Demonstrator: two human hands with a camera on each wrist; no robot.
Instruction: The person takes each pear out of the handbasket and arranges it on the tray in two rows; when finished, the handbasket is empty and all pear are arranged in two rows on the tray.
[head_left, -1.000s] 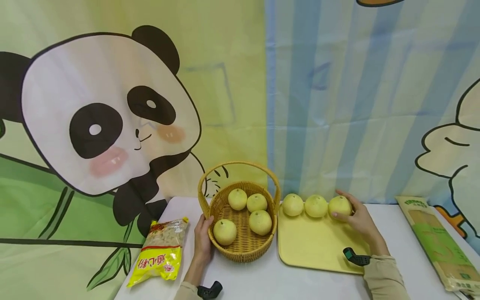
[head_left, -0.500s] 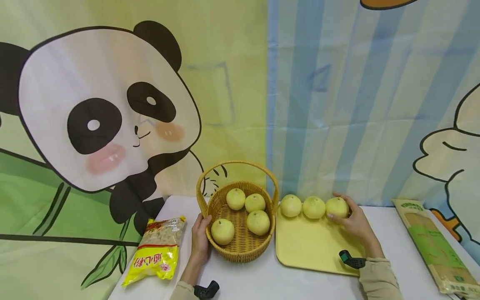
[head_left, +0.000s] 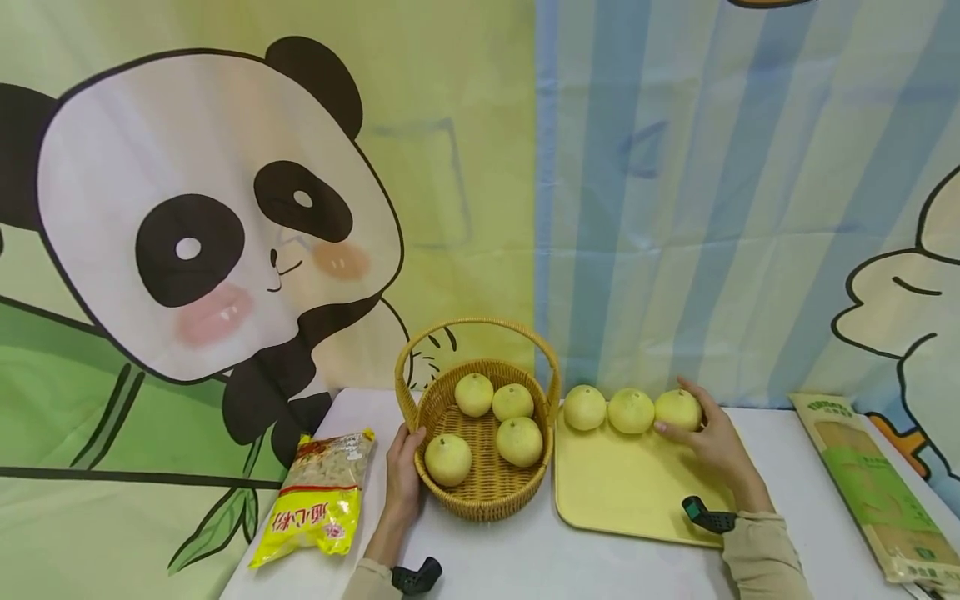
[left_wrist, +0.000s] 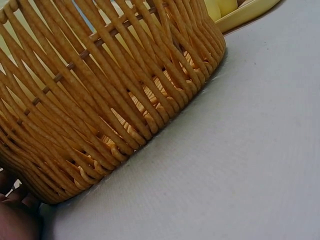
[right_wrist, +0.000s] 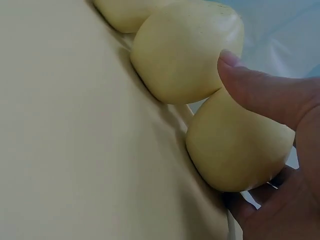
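A round wicker basket (head_left: 483,508) with a tall arched handle stands on the table, with several round pale yellow fruits (head_left: 519,442) inside. My left hand (head_left: 402,479) holds the basket's left side, thumb near the rim at the handle's foot; in the left wrist view its fingers (left_wrist: 15,205) show beside the wall's lower part. To the right, 3 more such fruits line the far edge of a yellow tray (head_left: 630,492). My right hand (head_left: 720,446) grips the rightmost fruit (head_left: 677,410), thumb in front and fingers behind. That fruit sits against its neighbour (right_wrist: 185,55) in the right wrist view.
A yellow printed food bag (head_left: 315,500) lies left of my left hand. At the far right is a long green and clear packet (head_left: 870,483). Behind the white table (head_left: 510,562) hangs a cartoon panda curtain (head_left: 465,167).
The head view shifts slightly. Both hands stay where they were, the left at the basket and the right around the rightmost fruit.
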